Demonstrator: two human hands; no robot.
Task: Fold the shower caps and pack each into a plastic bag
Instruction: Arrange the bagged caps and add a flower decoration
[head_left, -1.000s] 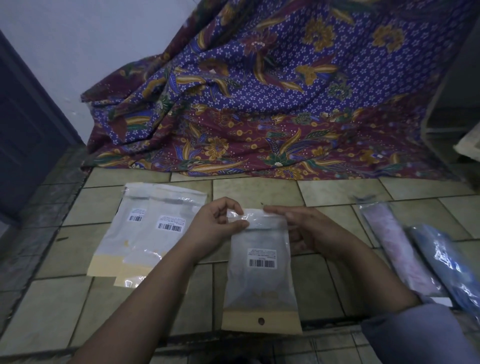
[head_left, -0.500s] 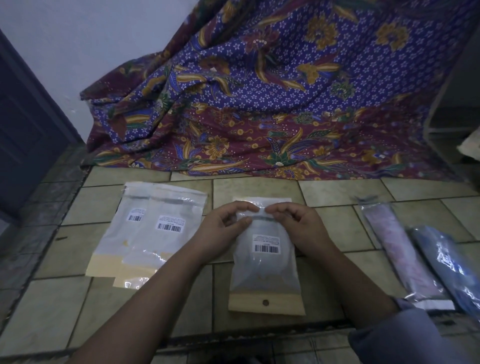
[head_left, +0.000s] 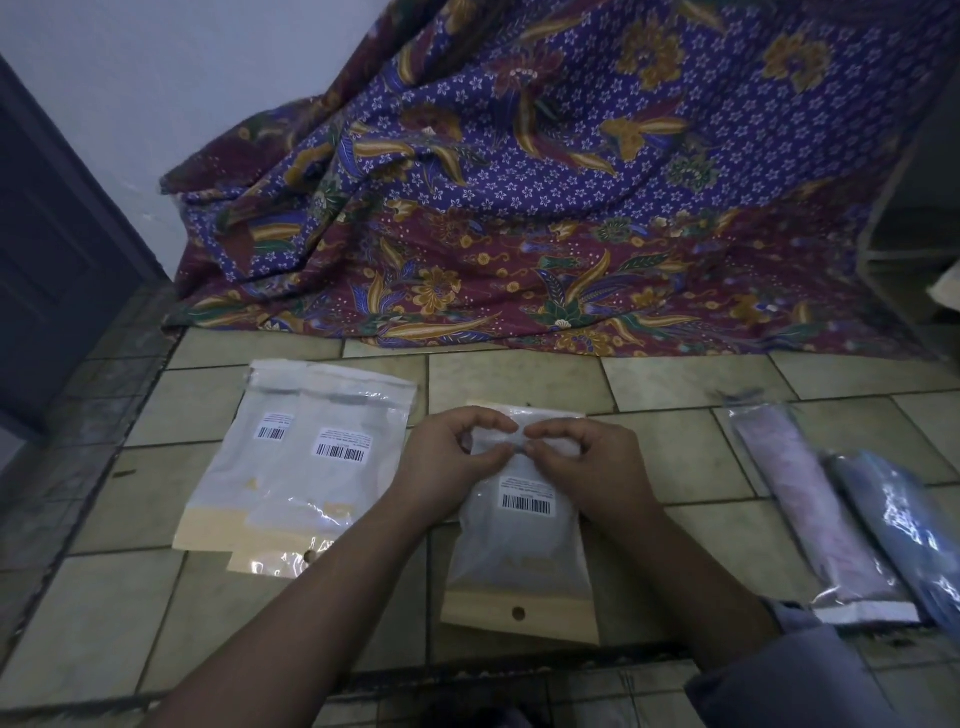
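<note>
Head view: left hand (head_left: 447, 462) and right hand (head_left: 597, 467) pinch barcode-labelled bag (head_left: 519, 545).

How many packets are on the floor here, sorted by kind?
Flat barcode-labelled bags: 3 (left bag, overlapping bag, held bag pinched by left hand and right hand)
Long narrow packets: 2 (pink packet, blue packet)
Total: 5
</note>
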